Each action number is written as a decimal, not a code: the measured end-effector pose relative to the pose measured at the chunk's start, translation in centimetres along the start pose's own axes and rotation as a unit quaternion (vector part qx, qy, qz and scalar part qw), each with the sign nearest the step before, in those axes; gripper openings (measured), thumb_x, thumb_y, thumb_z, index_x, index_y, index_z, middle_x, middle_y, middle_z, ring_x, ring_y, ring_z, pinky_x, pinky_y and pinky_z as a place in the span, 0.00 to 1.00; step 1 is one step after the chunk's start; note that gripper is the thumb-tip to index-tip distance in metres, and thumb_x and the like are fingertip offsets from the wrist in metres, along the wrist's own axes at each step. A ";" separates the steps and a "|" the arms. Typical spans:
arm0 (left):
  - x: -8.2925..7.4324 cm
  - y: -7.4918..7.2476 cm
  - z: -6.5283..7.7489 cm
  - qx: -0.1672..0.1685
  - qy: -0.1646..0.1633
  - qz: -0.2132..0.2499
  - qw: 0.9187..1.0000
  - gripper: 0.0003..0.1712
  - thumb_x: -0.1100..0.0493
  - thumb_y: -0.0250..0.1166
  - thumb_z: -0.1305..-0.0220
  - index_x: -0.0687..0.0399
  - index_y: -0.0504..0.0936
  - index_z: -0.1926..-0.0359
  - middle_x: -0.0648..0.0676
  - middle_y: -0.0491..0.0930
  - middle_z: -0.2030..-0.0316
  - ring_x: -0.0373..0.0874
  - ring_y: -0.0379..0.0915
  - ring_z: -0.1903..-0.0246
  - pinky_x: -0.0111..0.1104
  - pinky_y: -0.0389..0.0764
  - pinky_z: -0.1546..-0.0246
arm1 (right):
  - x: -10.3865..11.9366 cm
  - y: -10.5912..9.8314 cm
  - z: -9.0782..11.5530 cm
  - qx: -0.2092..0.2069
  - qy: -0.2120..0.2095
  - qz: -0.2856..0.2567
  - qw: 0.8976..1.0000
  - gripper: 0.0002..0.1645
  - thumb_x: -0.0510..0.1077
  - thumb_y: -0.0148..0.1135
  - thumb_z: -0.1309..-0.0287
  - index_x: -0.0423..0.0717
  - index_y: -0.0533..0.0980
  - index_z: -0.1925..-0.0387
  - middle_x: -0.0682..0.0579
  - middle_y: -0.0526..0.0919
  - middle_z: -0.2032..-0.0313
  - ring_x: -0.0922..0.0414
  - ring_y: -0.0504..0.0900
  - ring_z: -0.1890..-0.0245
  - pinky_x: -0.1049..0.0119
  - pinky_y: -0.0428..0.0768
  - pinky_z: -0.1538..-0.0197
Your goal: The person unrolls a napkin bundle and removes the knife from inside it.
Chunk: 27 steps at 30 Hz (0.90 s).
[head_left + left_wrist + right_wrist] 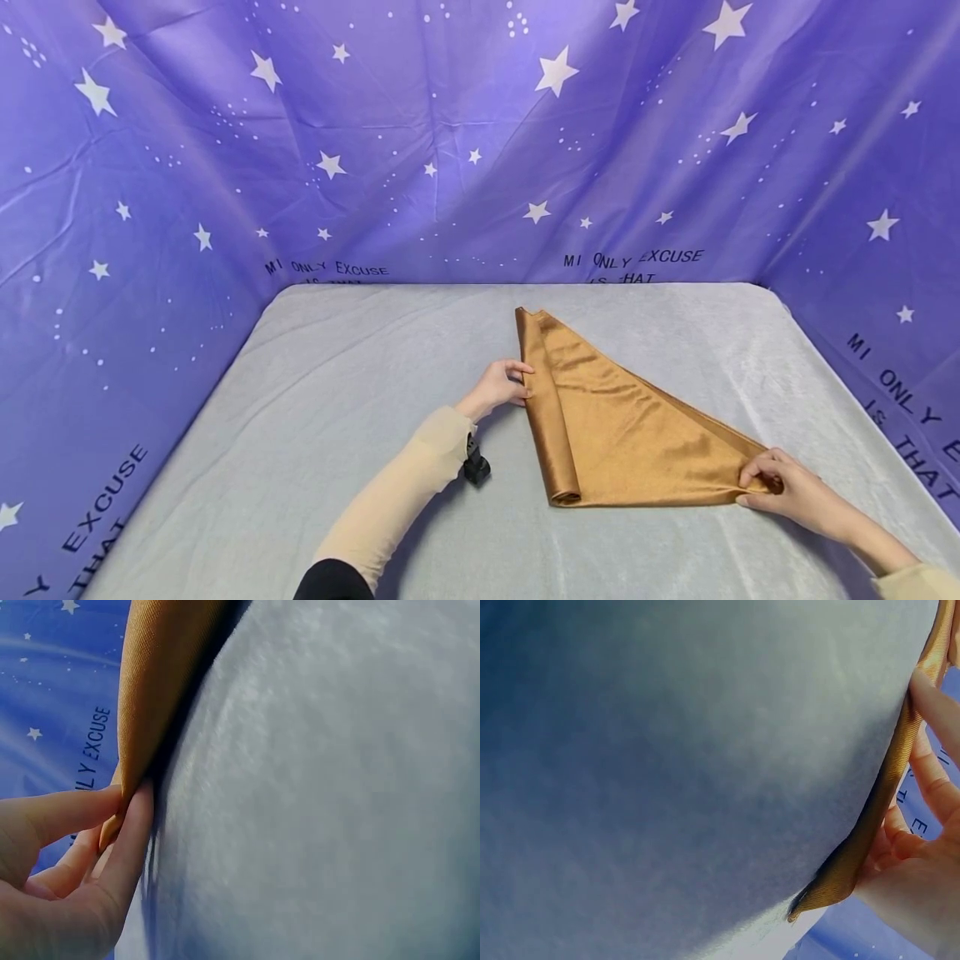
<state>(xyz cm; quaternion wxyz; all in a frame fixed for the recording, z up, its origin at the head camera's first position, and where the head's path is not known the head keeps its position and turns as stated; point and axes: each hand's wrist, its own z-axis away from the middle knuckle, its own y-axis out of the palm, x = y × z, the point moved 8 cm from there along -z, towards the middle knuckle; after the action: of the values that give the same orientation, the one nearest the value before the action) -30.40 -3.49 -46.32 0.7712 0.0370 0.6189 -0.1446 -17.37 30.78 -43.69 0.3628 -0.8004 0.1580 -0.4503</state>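
A shiny golden-brown cloth (645, 433) lies on the table, folded into a rough triangle. Its left edge is wound into a narrow roll (551, 417), with the coiled end showing at the front. My left hand (498, 387) holds this roll about midway along it. In the left wrist view, the thumb and fingers of that hand (67, 885) pinch the brown fabric (161, 682). At the cloth's right corner, my right hand (798, 492) pinches the front edge between thumb and fingers. From the right wrist, the fabric's edge (877, 802) runs along that hand (922, 877).
A light grey plush cover (315, 400) spreads over the table. Purple curtains (420, 150) with white stars and black lettering stand at the back and both sides. A small black device (476, 465) sits at the left wrist, by the beige sleeve (405, 483).
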 end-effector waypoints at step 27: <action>-3.8 0.1 0.5 0.000 0.177 -0.254 0.951 0.13 0.69 0.62 0.50 0.64 0.77 0.60 0.58 0.77 0.67 0.46 0.72 0.68 0.26 0.71 0.69 | 0.0 -0.1 -0.1 -0.001 0.000 0.006 1.000 0.21 0.28 0.70 0.73 0.51 0.71 0.78 0.62 0.69 0.72 0.70 0.62 0.70 0.77 0.60 0.70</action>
<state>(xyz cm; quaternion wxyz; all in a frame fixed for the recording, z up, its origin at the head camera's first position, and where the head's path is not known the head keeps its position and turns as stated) -30.60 -2.81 -42.51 0.5873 -0.0962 0.7344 -0.3264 -17.42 30.80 -43.63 0.3645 -0.7997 0.1632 -0.4483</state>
